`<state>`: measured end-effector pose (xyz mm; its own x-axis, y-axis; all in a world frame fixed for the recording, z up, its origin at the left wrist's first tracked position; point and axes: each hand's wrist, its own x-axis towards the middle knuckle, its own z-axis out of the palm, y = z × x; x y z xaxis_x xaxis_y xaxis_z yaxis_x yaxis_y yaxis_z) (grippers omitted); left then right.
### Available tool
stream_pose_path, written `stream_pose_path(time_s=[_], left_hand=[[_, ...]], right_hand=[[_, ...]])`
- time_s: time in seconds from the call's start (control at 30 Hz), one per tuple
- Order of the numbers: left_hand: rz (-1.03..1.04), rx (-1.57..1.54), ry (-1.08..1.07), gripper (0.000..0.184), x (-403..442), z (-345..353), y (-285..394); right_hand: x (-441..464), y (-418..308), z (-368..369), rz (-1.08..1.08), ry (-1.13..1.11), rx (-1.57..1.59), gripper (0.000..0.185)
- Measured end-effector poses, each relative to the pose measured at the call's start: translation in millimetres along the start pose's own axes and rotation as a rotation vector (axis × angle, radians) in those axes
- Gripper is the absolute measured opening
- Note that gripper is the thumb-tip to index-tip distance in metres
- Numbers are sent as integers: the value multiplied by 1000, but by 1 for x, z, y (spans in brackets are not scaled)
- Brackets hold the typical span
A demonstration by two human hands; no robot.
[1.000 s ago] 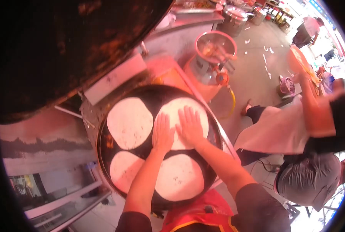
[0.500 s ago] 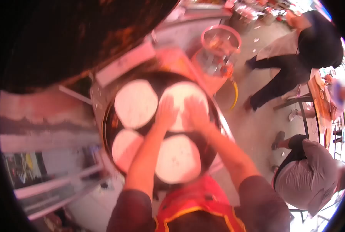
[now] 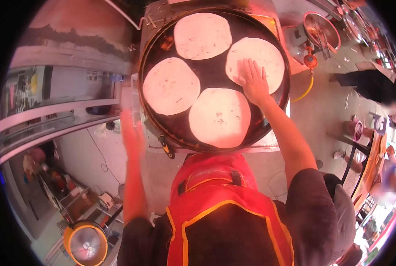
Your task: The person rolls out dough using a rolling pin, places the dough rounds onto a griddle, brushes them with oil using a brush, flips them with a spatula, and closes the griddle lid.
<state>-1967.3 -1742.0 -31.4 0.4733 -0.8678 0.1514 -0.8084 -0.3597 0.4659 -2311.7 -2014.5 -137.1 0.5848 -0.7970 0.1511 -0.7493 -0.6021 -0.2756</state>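
Several round pale flatbreads lie on a large dark round pan (image 3: 209,71). My right hand (image 3: 254,80) rests with fingers spread on the right flatbread (image 3: 269,60). My left hand (image 3: 130,119) is off the pan at its left side, smeared by motion, so its fingers cannot be made out. The other flatbreads sit at the top (image 3: 202,36), at the left (image 3: 171,86) and at the bottom (image 3: 220,117), the last one nearest my red apron (image 3: 215,177).
A black-handled tool (image 3: 166,146) is at the pan's lower left edge. A metal pot (image 3: 321,32) and a yellow hose (image 3: 305,91) are at the upper right. A person (image 3: 371,82) stands at the right, near a wooden table (image 3: 370,166). A yellow-rimmed round object (image 3: 86,244) is at the lower left.
My left hand has left the right flatbread and moved to the left of the pan. My right hand remains on that bread. The view has shifted, and the large dark lid has left it.
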Motion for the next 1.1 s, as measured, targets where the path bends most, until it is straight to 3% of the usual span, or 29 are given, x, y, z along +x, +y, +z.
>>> stream_pose_path(time_s=[0.07, 0.13, 0.2, 0.27, 0.47, 0.6, 0.73, 0.77, 0.9, 1.1], left_hand=[[27, 88, -321, 55, -6, -11, 66], [191, -40, -456, 59, -24, 40, 77], [283, -12, -594, 65, -37, 82, 98], [451, 58, -601, 73, -44, 107, 108], [523, 124, -600, 82, -46, 122, 108], [546, 94, -632, 82, -42, 121, 101], [457, -134, -616, 73, -31, 78, 101], [470, -153, -574, 69, -30, 68, 98], [421, -271, -467, 59, -37, 30, 77], [368, -332, -307, 48, -47, 27, 93]], right_hand=[[-9, -30, -13, -111, 30, 51, 63], [-31, -69, -10, -205, 8, 231, 64], [-45, -86, -4, -309, -98, 212, 65], [-54, -94, -5, -320, -149, 187, 66], [-64, -90, -3, -246, -49, 171, 65], [-68, -103, -8, -220, -109, 141, 65], [-73, -93, 7, -224, -126, 69, 64], [-71, -101, -19, -139, -231, 57, 67], [-98, -117, -100, 84, -29, 196, 65], [-194, -59, -136, 306, 143, 434, 60]])
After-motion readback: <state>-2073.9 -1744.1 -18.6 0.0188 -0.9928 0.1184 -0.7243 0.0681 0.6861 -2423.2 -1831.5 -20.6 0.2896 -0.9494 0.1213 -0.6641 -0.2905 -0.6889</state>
